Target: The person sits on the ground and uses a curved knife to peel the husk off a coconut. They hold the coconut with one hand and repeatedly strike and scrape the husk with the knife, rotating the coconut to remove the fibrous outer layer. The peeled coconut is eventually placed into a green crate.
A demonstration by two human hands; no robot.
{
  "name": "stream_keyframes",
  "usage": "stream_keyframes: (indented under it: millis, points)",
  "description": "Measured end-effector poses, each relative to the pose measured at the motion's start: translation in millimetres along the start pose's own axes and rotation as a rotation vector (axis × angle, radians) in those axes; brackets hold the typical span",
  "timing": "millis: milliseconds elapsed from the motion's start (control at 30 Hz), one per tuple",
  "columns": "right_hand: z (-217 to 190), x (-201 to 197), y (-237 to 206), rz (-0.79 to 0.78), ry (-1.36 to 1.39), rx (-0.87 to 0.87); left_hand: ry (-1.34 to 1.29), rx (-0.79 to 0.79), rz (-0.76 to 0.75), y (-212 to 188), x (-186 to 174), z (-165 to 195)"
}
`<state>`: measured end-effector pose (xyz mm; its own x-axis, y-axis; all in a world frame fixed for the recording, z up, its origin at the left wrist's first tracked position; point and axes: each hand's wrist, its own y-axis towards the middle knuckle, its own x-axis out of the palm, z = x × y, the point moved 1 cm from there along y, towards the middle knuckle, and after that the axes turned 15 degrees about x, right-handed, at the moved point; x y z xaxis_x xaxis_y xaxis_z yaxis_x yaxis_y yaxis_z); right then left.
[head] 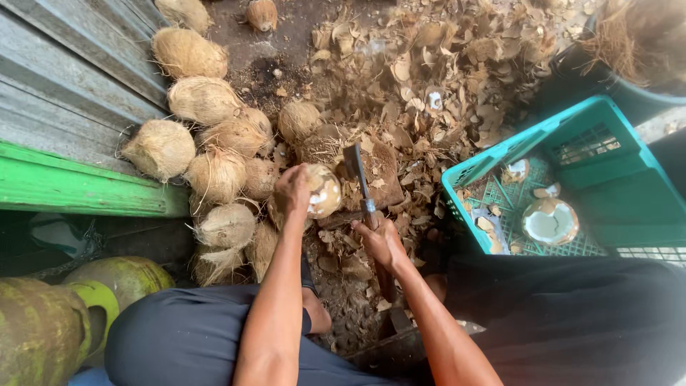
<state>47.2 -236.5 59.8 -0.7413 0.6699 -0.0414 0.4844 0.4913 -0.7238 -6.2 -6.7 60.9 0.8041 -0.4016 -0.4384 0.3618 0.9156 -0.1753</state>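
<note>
My left hand grips a partly peeled coconut, pale flesh showing, held over a wooden chopping block. My right hand is closed around the handle of a cleaver. Its dark blade points away from me and lies just right of the coconut, over the block. Both forearms reach forward from my knees.
A pile of husked brown coconuts lies to the left against a grey corrugated wall with a green board. Shell chips cover the ground ahead. A teal crate on the right holds a peeled coconut. Green gas cylinders stand lower left.
</note>
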Motion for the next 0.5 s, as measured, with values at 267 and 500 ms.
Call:
stream_keyframes:
  millis: [267,500]
  points:
    - [4,10,-3,0.128,-0.187,-0.114,0.165,0.077,0.051,-15,19,-5]
    - [-7,-14,-10,0.046,0.073,-0.144,0.294,0.209,0.093,-4,30,-21]
